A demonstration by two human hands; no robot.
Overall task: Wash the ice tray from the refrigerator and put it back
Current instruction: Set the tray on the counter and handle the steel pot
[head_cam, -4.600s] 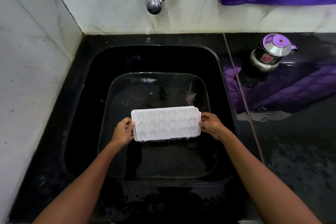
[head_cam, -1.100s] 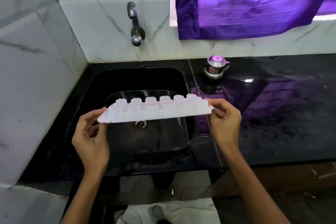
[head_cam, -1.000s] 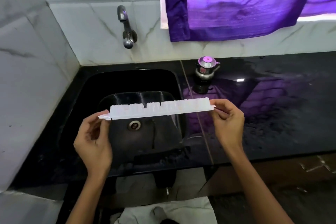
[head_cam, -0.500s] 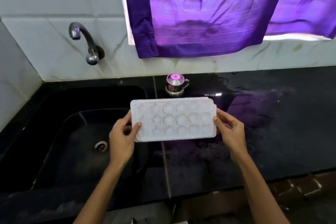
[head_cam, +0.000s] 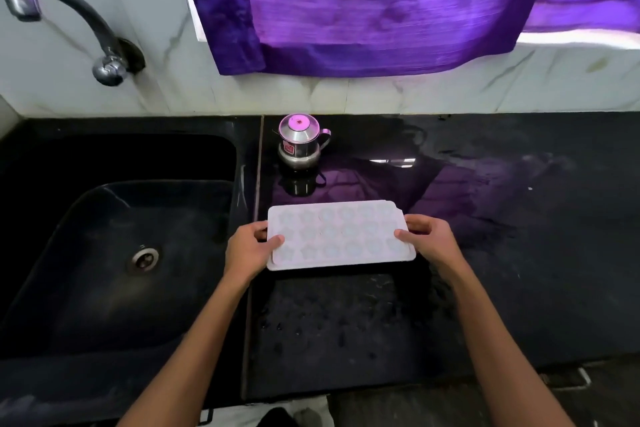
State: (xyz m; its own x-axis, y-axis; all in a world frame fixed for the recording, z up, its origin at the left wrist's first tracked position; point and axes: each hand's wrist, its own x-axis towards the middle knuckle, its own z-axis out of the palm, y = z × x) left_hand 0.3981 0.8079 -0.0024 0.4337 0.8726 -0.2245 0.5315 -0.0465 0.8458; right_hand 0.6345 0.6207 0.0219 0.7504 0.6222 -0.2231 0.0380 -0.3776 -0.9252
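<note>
Ice tray: white, flat, star-shaped cavities, face up.

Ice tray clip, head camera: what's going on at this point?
A person holds a white ice tray by its short ends, left hand on one and right hand on the other, cavities facing up. The tray is over the wet black counter, to the right of the black sink, with a small steel pot just behind it. The tap is not running. Whether the tray rests on the counter or hovers above it cannot be told.
</note>
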